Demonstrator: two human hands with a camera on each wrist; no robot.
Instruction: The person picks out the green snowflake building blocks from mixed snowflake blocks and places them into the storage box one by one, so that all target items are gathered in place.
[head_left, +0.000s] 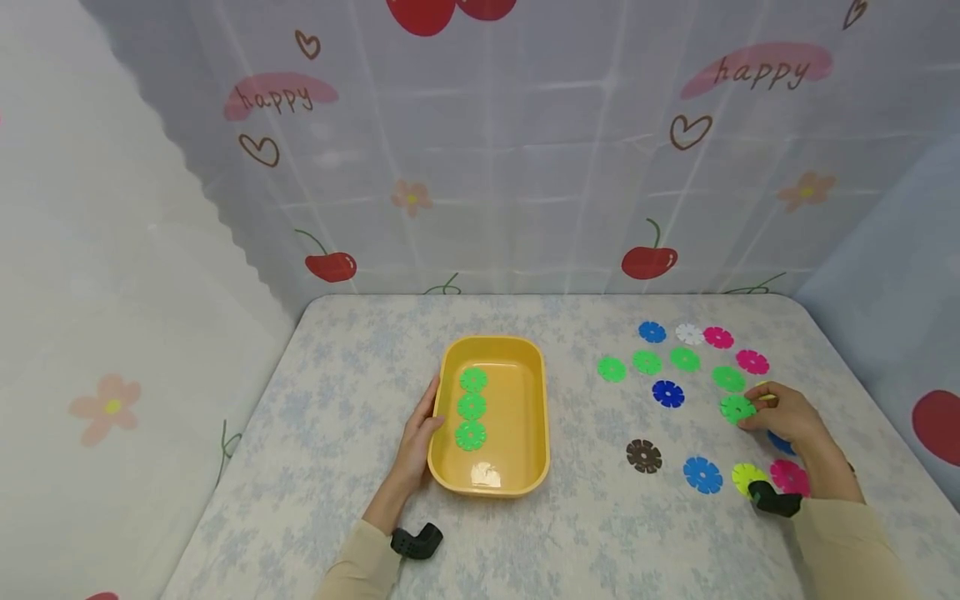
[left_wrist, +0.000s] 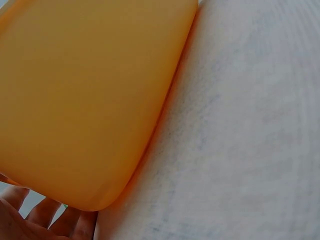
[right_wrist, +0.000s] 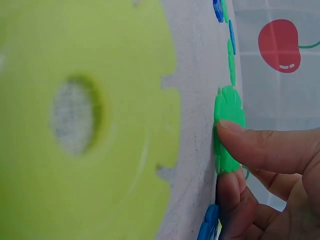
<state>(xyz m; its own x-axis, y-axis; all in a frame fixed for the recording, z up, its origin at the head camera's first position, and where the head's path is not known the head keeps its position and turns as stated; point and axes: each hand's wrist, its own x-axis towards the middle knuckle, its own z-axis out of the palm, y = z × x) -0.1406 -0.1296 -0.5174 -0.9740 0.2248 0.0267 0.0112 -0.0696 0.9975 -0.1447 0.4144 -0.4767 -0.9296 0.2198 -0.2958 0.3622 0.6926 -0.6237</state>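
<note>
Beige sleeves frame the scene as a person's right hand [head_left: 783, 414] pinches a green notched plastic disc [head_left: 737, 407] lying on the floral-clothed worktop [head_left: 337, 400], thumb on top in the right wrist view, among scattered discs of several colours. Its wrist partly hides a blue disc [head_left: 782, 443] and a pink one [head_left: 789, 477]. Flat against the yellow plastic tray [head_left: 536, 400], the left hand [head_left: 417, 442] rests with fingers straight; three green discs [head_left: 472, 407] lie inside.

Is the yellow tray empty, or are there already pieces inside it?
Not empty. The yellow tray holds three green discs lying flat in a row along its left side; the rest of its floor is bare.
</note>
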